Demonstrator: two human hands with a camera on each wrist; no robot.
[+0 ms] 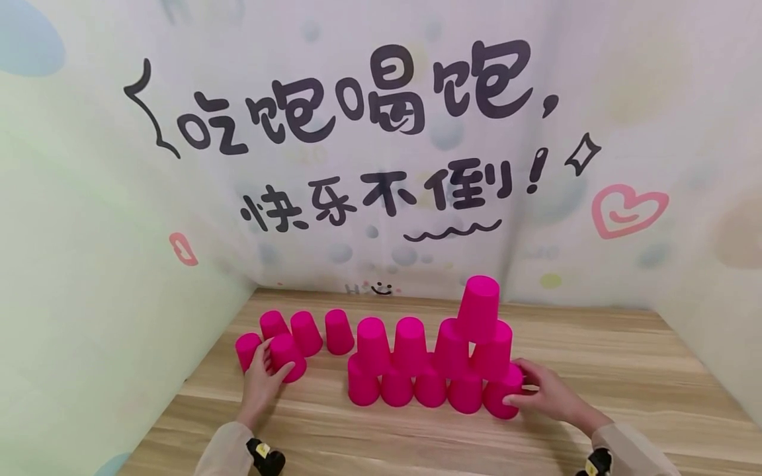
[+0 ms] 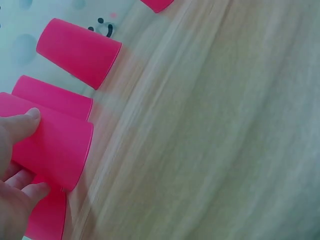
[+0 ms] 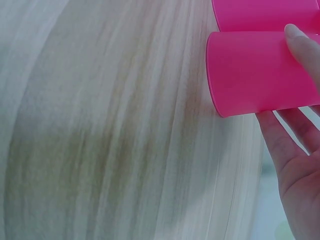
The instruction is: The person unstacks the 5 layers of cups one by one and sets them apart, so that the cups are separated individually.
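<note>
Left hand grips a cup beside the stack, right hand looks like it's pinching its end cup; one bump could wreck it.

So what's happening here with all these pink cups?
Someone's left-hand grip holds a loose pink cup, with four other loose cups close by. Their right-hand grip is on the rightmost bottom cup of a stack: five upside-down cups below, four in the middle, one on top.
</note>
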